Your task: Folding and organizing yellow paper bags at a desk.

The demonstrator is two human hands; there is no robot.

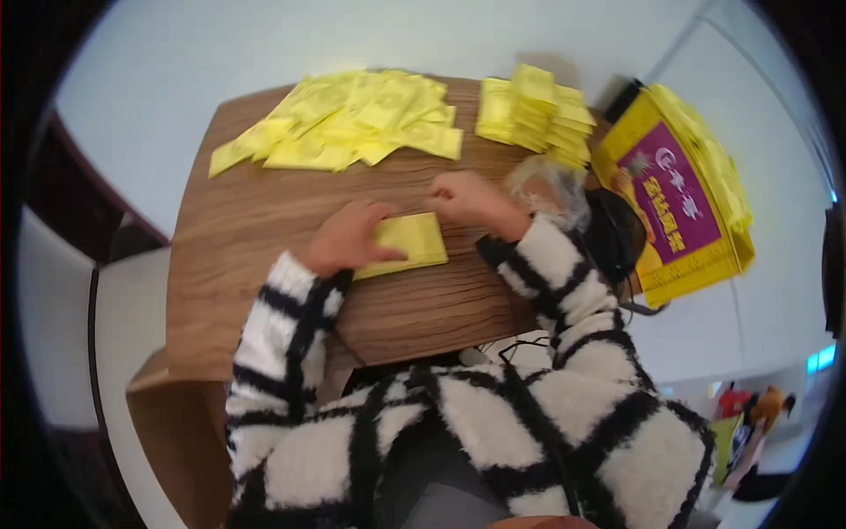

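Observation:
Flat yellow paper packets [414, 236] lie in a small neat stack near the middle of the wooden table. My left hand [346, 236] grips the left end of this stack, thumb along the near edge and fingers over the far side. Just beyond the stack's right end, my right hand [474, 201] is raised with its fingers curled together. Whatever it may hold is hidden. A crumpled clear plastic bag [551, 189] sits right beside that hand.
A loose heap of yellow packets [352, 119] spreads over the table's far left. Stacked packets [533, 106] stand at the far right. A yellow and purple box [674, 194] leans beyond the right edge, next to a dark rounded object [617, 234]. Below the table's left corner is a cardboard box [176, 432].

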